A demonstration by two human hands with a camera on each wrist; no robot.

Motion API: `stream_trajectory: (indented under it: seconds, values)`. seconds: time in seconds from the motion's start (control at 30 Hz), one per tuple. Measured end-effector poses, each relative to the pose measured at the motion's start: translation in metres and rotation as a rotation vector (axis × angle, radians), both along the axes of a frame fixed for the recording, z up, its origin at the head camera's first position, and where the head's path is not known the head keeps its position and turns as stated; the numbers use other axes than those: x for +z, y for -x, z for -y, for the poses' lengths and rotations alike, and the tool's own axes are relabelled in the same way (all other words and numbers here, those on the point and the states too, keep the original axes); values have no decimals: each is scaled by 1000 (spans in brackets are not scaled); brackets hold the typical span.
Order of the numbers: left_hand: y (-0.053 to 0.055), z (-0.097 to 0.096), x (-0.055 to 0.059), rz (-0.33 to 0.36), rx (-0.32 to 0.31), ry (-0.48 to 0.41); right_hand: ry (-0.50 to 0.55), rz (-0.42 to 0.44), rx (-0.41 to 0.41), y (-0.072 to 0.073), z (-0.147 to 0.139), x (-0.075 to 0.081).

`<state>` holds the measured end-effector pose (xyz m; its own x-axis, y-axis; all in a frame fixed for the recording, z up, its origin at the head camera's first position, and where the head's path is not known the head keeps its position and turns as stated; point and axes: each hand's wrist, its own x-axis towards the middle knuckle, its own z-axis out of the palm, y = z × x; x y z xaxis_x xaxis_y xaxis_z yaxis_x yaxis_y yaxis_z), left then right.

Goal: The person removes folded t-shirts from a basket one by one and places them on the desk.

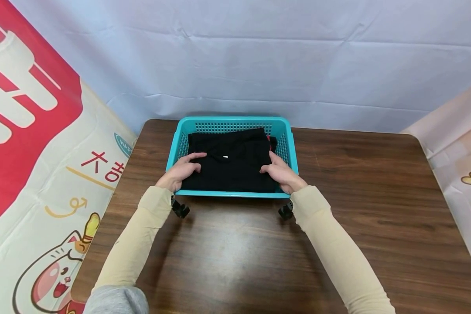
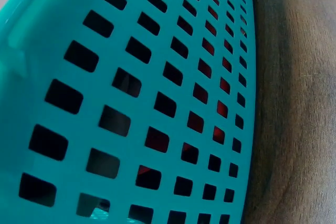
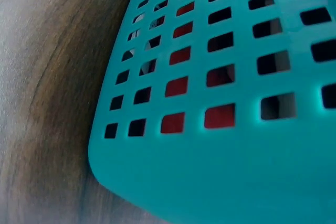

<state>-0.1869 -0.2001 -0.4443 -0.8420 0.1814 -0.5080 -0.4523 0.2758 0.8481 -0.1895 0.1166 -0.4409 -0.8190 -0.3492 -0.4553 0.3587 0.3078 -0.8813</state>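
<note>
A folded black garment (image 1: 235,168) with a small white label lies in a turquoise plastic basket (image 1: 229,194). At the garment's left side, my left hand (image 1: 182,171) grips it, thumb and one finger showing on top. My right hand (image 1: 283,172) holds the opposite side, its thumb lying over the cloth. The remaining fingers of both hands are mostly hidden down inside the basket. Through the slots in the right wrist view, red cloth (image 3: 220,116) shows beneath the black one. The left wrist view is filled by the basket's perforated wall (image 2: 131,72).
The basket stands on a dark brown wooden table (image 1: 369,200), near its back edge. A pale curtain (image 1: 259,65) hangs behind. To the left is a printed sheet (image 1: 35,183) with red and cartoon figures. Black wrist cameras (image 1: 179,208) hang close to the basket's front rim.
</note>
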Motion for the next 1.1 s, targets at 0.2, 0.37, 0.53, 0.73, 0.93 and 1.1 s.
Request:
stream_trajectory:
  seconds: [0.2, 0.37, 0.53, 0.73, 0.93, 1.1]
  values:
    - [1, -1, 1, -29, 19, -11, 14, 13, -6, 0, -2, 2]
    - [2, 0, 0, -81, 8, -2, 128, -4, 9, 2, -1, 2]
    - [3, -1, 1, -111, 0, -23, 85, -72, 35, 2, -1, 2]
    - [1, -1, 2, -97, 43, -55, -15, -132, 47, -1, -1, 1]
    - [-2, 0, 4, -118, 30, -52, 15, -171, 28, -3, 0, 0]
    - [-3, -1, 5, -231, -13, -15, -5, -153, 0, -3, -3, 1]
